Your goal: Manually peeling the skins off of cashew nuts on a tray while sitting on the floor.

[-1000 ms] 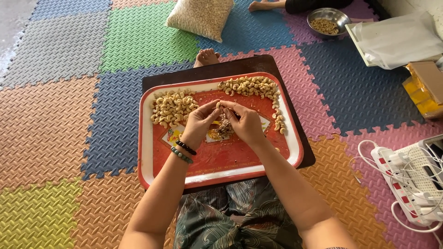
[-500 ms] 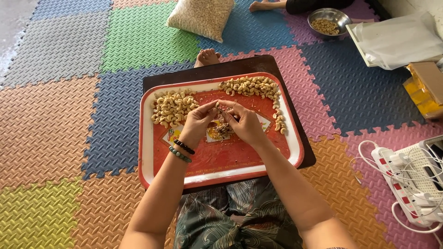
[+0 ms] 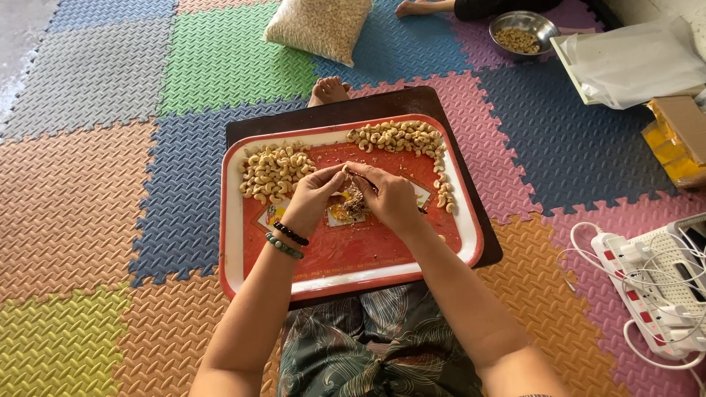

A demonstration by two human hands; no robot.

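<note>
Tray (image 3: pixel 235 242): red, white rim, on dark board (image 3: pixel 441 110) over lap.
Left hand (image 3: pixel 312 197), right hand (image 3: pixel 390 200): fingertips meet mid-tray, both pinching one nut (image 3: pixel 346 169) above husk scraps (image 3: pixel 356 203).
Nut piles: left (image 3: pixel 273 170), back right (image 3: pixel 397 137).
Power strip (image 3: pixel 647 294): white, right.
Yellow box (image 3: pixel 680 140).
Sack (image 3: pixel 318 28): pale, far.
Bowl (image 3: pixel 523 31): steel.

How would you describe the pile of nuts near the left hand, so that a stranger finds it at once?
Look at the red tray on the person's lap. In its far left corner, beside the left hand, lies a compact heap of pale cashews. The other cashews form a long curved row along the far right edge.
</note>
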